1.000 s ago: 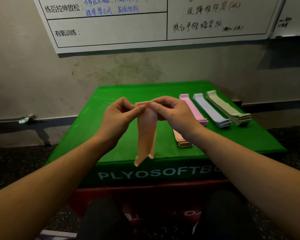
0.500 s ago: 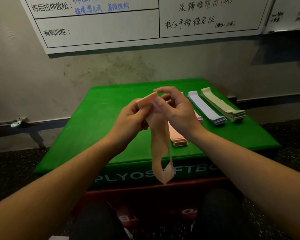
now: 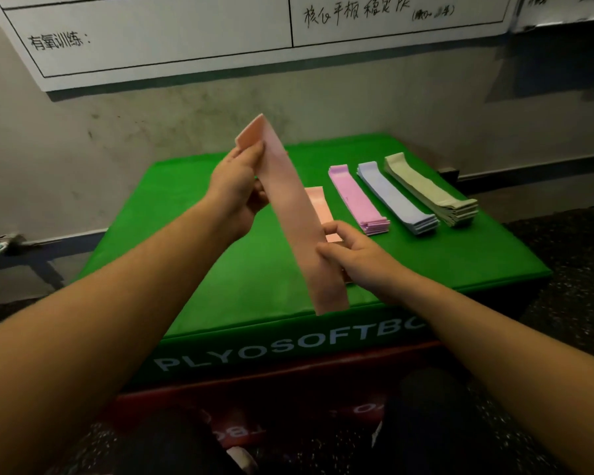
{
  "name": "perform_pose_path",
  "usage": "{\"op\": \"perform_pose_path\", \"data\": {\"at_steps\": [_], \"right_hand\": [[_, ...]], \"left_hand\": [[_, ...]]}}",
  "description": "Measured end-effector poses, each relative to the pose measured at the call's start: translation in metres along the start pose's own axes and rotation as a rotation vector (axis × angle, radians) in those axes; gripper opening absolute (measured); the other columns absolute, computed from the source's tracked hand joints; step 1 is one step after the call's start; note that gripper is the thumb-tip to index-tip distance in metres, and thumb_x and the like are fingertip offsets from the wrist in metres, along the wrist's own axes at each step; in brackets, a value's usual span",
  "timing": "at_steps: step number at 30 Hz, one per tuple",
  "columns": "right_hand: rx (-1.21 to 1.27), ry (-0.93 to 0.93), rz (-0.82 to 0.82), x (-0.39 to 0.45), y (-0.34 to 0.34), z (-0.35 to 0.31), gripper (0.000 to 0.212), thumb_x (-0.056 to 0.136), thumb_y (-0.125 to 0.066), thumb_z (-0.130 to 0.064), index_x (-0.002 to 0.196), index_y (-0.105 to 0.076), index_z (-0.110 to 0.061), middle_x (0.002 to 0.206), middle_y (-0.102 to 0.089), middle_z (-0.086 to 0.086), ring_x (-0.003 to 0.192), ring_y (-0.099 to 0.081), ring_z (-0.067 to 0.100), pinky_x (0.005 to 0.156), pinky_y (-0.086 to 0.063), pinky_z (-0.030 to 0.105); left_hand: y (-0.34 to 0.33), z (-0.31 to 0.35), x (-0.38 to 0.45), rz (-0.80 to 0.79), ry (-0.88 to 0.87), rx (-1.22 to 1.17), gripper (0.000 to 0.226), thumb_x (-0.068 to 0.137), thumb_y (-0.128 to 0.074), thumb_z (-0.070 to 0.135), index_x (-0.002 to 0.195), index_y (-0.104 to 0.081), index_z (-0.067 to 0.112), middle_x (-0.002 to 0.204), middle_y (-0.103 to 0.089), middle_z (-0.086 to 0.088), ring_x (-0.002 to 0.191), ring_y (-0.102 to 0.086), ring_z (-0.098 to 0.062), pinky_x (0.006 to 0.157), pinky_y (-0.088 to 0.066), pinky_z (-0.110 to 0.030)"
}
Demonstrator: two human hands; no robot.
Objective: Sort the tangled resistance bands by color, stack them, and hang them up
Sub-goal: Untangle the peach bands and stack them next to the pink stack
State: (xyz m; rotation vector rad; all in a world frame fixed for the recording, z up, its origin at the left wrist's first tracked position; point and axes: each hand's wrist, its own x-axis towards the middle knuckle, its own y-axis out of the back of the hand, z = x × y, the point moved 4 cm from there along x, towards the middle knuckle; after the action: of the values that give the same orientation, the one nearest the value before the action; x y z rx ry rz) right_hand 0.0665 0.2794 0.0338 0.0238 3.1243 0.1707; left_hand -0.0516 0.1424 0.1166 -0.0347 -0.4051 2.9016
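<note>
Between both hands' fingers (image 3: 254,154), flattened peach band (image 3: 294,214), held slanted

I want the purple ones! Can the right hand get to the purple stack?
Probably yes, once freed: the right hand holds the peach band, but bare green box top lies between it and the purple stack.

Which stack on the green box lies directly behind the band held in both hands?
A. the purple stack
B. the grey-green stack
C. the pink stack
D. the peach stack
D: the peach stack shows just behind the held band, leftmost of the four stacks.
</note>
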Motion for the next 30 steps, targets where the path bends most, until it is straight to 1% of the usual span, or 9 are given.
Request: {"op": "perform_pose_path", "data": {"at_steps": [3, 6, 10, 12, 16, 20, 22, 24, 30], "right_hand": [[0.024, 0.021, -0.008, 0.0, 0.009, 0.011, 0.035, 0.096, -0.058, -0.003, 0.114, -0.047, -0.031, 0.1, -0.073, 0.009, 0.082, -0.069, 0.018, 0.07, -0.058, 0.029], [-0.073, 0.092, 0.105, 0.0, 0.024, 0.02, 0.045, 0.094, -0.064, -0.006, 0.121, -0.042, -0.034, 0.084, -0.073, 0.005, 0.071, -0.07, 0.017, 0.058, -0.056, 0.031], [0.018, 0.146, 0.207, 0.002, 0.041, 0.024, 0.016, 0.093, -0.065, -0.001, 0.103, -0.057, -0.01, 0.064, -0.067, 0.007, 0.046, -0.059, 0.009, 0.04, -0.045, 0.019], [-0.068, 0.175, 0.175, 0.003, 0.046, 0.025, 0.015, 0.094, -0.061, 0.001, 0.094, -0.067, -0.012, 0.072, -0.068, 0.003, 0.052, -0.057, 0.002, 0.047, -0.043, 0.015], [-0.23, 0.165, 0.024, 0.007, 0.056, 0.035, 0.052, 0.091, -0.043, 0.015, 0.108, -0.067, -0.027, 0.102, -0.069, 0.002, 0.051, -0.05, -0.001, 0.051, -0.04, 0.012], [-0.362, 0.263, 0.027, 0.023, 0.068, 0.048, 0.035, 0.088, -0.069, -0.006, 0.103, -0.069, -0.038, 0.106, -0.071, -0.008, 0.082, -0.065, 0.015, 0.076, -0.058, 0.033], [-0.525, 0.4, 0.103, 0.032, 0.072, 0.05, 0.016, 0.084, -0.072, -0.031, 0.1, -0.075, -0.034, 0.098, -0.066, -0.009, 0.088, -0.058, 0.019, 0.081, -0.051, 0.034], [-0.765, 0.547, 0.184, 0.04, 0.074, 0.052, 0.022, 0.082, -0.066, -0.044, 0.099, -0.077, -0.034, 0.103, -0.054, -0.011, 0.097, -0.048, 0.016, 0.084, -0.04, 0.035], [-0.945, 0.702, 0.086, 0.059, 0.07, 0.061, 0.015, 0.083, -0.07, -0.033, 0.097, -0.075, -0.029, 0.096, -0.069, -0.012, 0.088, -0.054, 0.016, 0.075, -0.042, 0.039]], "left_hand": [[-0.003, -0.007, 0.027, 0.051, 0.046, 0.011, 0.009, 0.101, -0.056, 0.026, 0.103, -0.063, 0.022, 0.076, -0.06, 0.003, 0.058, -0.05, -0.01, 0.045, -0.04, -0.018], [-0.005, -0.018, 0.051, 0.086, 0.074, 0.029, 0.013, 0.101, -0.055, 0.027, 0.112, -0.062, 0.022, 0.08, -0.061, 0.003, 0.062, -0.054, -0.009, 0.04, -0.04, -0.017], [-0.012, -0.033, 0.079, 0.104, 0.071, 0.039, 0.019, 0.102, -0.055, 0.027, 0.119, -0.062, 0.022, 0.079, -0.061, 0.003, 0.06, -0.055, -0.009, 0.041, -0.04, -0.015], [-0.016, -0.04, 0.09, 0.105, 0.069, 0.053, 0.015, 0.101, -0.055, 0.027, 0.114, -0.063, 0.024, 0.078, -0.063, 0.003, 0.059, -0.056, -0.009, 0.044, -0.043, -0.016], [-0.023, -0.06, 0.116, 0.095, 0.118, 0.154, 0.021, 0.099, -0.06, 0.03, 0.118, -0.064, 0.022, 0.081, -0.065, 0.003, 0.061, -0.059, -0.008, 0.048, -0.046, -0.019], [-0.034, -0.079, 0.142, 0.068, 0.092, 0.307, 0.013, 0.099, -0.06, 0.026, 0.11, -0.064, 0.021, 0.08, -0.062, 0.002, 0.056, -0.056, -0.007, 0.051, -0.048, -0.02], [-0.039, -0.087, 0.155, 0.062, 0.067, 0.411, 0.006, 0.099, -0.06, 0.023, 0.103, -0.063, 0.021, 0.086, -0.061, 0.0, 0.066, -0.055, -0.011, 0.056, -0.05, -0.024], [-0.043, -0.095, 0.168, 0.059, 0.048, 0.492, 0.003, 0.098, -0.06, 0.02, 0.1, -0.062, 0.021, 0.087, -0.06, 0.0, 0.071, -0.055, -0.014, 0.055, -0.05, -0.026], [-0.047, -0.128, 0.199, 0.015, 0.022, 0.638, 0.009, 0.095, -0.062, 0.014, 0.095, -0.061, 0.022, 0.08, -0.058, 0.003, 0.066, -0.051, -0.012, 0.051, -0.043, -0.024]]}}
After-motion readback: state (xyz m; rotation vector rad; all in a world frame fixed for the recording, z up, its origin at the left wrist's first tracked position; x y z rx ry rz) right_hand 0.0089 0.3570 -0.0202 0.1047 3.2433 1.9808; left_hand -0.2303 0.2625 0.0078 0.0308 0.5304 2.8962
